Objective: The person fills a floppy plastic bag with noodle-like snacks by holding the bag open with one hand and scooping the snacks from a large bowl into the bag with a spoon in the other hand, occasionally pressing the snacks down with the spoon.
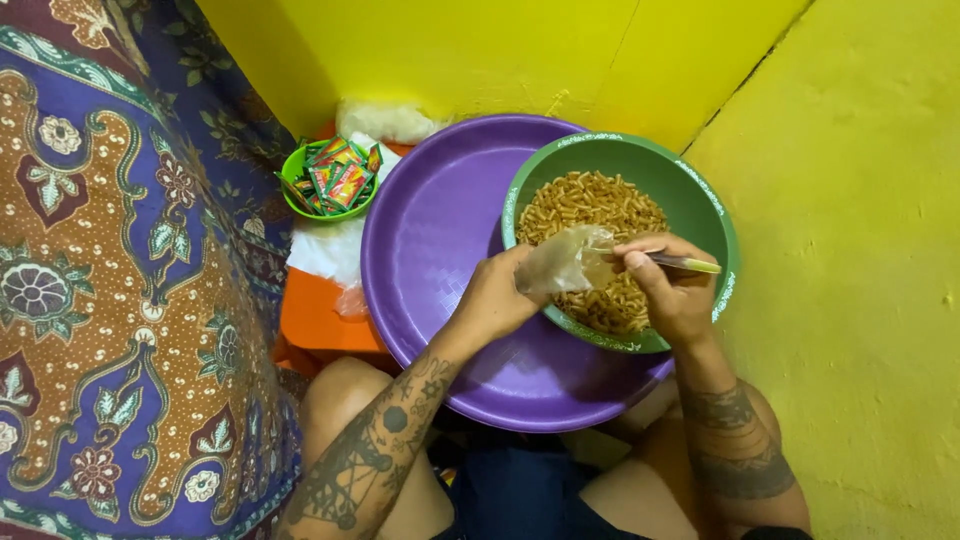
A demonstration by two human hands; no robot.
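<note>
My left hand (497, 297) holds a small clear plastic bag (565, 262) open above a green bowl (700, 195) filled with small orange-brown snack pieces (590, 205). My right hand (670, 285) grips a spoon (690, 264) with its handle pointing right, its tip at the mouth of the bag. The green bowl rests inside a large purple basin (430, 230) that sits on my lap.
A small green bowl of red and green sachets (332, 178) stands on an orange stool (320, 320) with white plastic bags (385, 120). A patterned blue and brown cloth (110, 280) hangs at the left. Yellow walls (850, 250) close in behind and at the right.
</note>
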